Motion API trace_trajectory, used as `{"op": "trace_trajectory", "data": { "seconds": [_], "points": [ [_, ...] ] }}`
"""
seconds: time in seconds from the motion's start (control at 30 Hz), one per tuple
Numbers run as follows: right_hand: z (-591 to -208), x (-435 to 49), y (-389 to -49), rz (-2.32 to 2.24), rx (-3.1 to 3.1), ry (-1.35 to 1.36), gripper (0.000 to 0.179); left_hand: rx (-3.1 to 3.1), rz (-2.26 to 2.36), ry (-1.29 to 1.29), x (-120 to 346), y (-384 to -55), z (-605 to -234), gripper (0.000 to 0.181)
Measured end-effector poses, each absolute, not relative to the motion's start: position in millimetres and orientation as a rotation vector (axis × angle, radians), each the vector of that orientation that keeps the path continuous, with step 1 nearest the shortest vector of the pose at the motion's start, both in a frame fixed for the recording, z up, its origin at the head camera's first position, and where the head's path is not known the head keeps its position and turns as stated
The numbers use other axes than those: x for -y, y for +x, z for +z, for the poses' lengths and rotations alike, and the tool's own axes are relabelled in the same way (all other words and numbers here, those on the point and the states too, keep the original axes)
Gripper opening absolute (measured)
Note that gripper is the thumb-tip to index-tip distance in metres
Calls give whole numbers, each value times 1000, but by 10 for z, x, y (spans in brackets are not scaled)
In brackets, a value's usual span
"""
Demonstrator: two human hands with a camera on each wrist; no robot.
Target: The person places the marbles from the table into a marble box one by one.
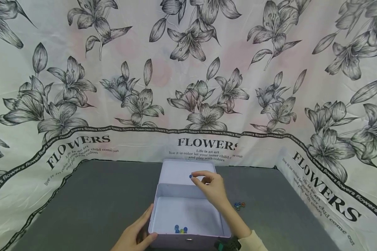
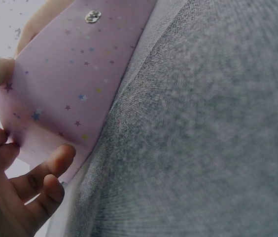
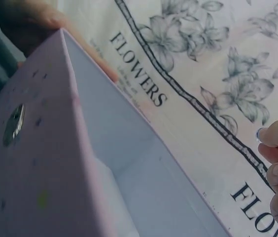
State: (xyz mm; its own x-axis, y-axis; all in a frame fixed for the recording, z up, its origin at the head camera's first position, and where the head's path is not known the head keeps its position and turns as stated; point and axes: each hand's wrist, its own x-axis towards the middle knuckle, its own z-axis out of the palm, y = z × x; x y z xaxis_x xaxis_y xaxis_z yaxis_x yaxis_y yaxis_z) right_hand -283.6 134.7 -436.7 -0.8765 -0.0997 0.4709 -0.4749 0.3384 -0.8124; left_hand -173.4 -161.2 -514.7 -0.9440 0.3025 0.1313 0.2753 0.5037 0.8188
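Between thumb and index finger, my right hand [image 1: 215, 190] pinches a blue marble [image 1: 190, 176] above the back part of an open tin box [image 1: 188, 211], in front of its raised lid [image 1: 176, 170]. The right wrist view shows that marble [image 3: 259, 135] at the fingertips. My left hand [image 1: 135, 234] holds the box's front left corner, thumb at the front rim and fingers along the left side. Several marbles [image 1: 177, 227], blue and yellowish, lie inside near the front wall. The box's outside [image 2: 75, 74] is pale purple with small stars and a metal clasp [image 2: 93, 17].
Several blue, greenish and orange marbles [image 1: 243, 204] sit in a cluster on the grey tabletop [image 1: 113, 195], right of the box and beyond my right forearm. A flower-printed cloth [image 1: 138, 146] hangs around the table's back and sides.
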Motion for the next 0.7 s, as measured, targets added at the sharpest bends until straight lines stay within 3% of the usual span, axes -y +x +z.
{"op": "trace_trajectory", "data": {
  "seconds": [0.7],
  "points": [
    [-4621, -1176, -2894, 1261, 2666, 693, 8, -2685, 1487, 516, 1607, -1726, -5144, 83]
  ]
}}
